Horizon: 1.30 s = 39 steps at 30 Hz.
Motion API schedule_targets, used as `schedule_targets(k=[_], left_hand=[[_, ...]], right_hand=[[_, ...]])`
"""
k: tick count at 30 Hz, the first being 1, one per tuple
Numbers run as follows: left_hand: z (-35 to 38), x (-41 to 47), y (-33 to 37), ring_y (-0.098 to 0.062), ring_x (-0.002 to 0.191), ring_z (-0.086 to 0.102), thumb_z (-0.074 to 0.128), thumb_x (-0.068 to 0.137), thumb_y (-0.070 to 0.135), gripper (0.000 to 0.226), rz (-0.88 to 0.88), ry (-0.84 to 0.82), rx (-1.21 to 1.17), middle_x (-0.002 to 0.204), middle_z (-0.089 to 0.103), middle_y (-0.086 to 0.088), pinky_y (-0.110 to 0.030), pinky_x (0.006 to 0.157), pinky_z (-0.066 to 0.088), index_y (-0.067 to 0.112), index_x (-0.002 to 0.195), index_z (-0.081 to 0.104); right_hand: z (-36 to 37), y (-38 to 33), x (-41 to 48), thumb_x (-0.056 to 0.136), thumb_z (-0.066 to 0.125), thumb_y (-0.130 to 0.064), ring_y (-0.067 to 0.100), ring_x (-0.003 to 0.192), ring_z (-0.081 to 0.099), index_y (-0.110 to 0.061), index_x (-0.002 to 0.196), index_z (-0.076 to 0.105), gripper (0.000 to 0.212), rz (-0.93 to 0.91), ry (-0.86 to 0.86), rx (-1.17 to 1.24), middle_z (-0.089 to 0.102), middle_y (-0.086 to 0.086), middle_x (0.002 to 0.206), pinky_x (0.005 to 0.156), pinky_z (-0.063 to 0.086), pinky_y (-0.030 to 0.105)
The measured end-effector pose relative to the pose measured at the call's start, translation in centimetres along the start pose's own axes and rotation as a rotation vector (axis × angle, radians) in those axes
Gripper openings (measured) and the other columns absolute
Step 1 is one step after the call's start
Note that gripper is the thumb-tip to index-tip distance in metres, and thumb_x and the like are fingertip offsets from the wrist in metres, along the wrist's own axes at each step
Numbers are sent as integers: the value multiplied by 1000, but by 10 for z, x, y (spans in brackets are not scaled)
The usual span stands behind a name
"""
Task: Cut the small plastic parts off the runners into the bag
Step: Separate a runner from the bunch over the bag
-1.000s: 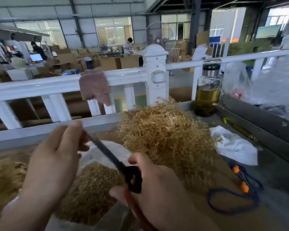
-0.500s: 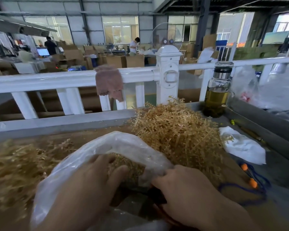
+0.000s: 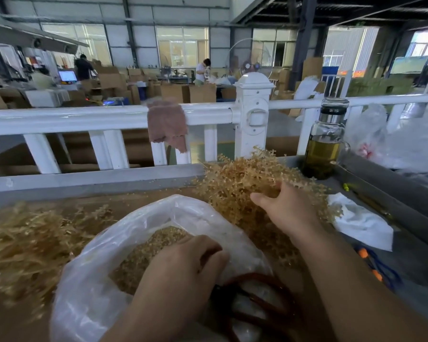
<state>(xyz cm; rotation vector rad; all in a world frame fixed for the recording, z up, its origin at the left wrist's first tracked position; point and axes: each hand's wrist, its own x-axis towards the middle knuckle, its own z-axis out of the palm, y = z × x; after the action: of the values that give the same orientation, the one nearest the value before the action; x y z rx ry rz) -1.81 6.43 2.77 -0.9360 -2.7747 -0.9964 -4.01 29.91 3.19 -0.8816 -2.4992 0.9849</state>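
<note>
On the desk [image 3: 134, 203] you are between cuts, I judge, fetching a fresh runner. At the far left lies a loose heap [image 3: 22, 243] of runners that neither hand touches. Beside it the bag [image 3: 97, 280] gapes, with a mound of cut parts [image 3: 143, 257] inside. Your left hand [image 3: 183, 270] curls its fingers round the bag's near-right rim and holds the mouth wide. Just right of it the scissors [image 3: 260, 290] lie against the bag, no fingers in their red loops. Your right hand [image 3: 286, 209] reaches into the taller pile [image 3: 240, 178] of runners, thumb splayed and fingers sunk among the sprigs. Whether they have closed on one cannot be told. Next you need to draw one runner free of its tangled neighbours, take up the scissors, and bring both over the bag.
</note>
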Motion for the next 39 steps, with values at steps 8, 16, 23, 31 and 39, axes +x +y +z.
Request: schedule_targets(k=[8, 16, 23, 31, 39], left_hand=[[0, -2, 0, 3, 90, 63, 63, 93, 46, 12, 134, 29, -147, 89, 68, 22, -16, 76, 46, 37, 91, 71], [5, 26, 24, 5, 97, 61, 52, 94, 57, 23, 185, 109, -223, 109, 63, 28, -9, 78, 44, 49, 115, 57], [34, 65, 38, -5, 135, 45, 54, 95, 58, 65, 179, -44, -221, 154, 41, 22, -35, 112, 42, 47, 153, 26], [31, 66, 33, 9, 89, 65, 57, 88, 62, 33, 23, 99, -416, 94, 71, 26, -25, 80, 52, 42, 113, 67], [-18, 28, 11, -25, 120, 68, 58, 90, 72, 61, -214, -82, -1169, 126, 73, -6, -49, 101, 52, 24, 124, 74]], right_hand=[[-3, 3, 36, 83, 76, -43, 30, 93, 60, -12, 131, 44, 65, -55, 295, -366, 52, 13, 122, 66, 41, 35], [-44, -5, 47, 101, 43, -44, 18, 52, 53, -16, 68, 58, 46, -290, 394, -428, 54, 1, 58, 49, 43, 27], [-91, -42, 48, 102, 47, -36, 17, 64, 54, -12, 88, 65, 33, -560, 649, 26, 54, 0, 67, 64, 40, 29], [-109, -62, 25, 97, 58, -40, 19, 62, 62, -10, 89, 71, 34, -591, 366, 620, 66, 9, 74, 58, 55, 38], [-58, -50, -55, 82, 65, -39, 26, 75, 64, -6, 99, 67, 36, -251, -807, 1170, 64, 15, 88, 64, 56, 38]])
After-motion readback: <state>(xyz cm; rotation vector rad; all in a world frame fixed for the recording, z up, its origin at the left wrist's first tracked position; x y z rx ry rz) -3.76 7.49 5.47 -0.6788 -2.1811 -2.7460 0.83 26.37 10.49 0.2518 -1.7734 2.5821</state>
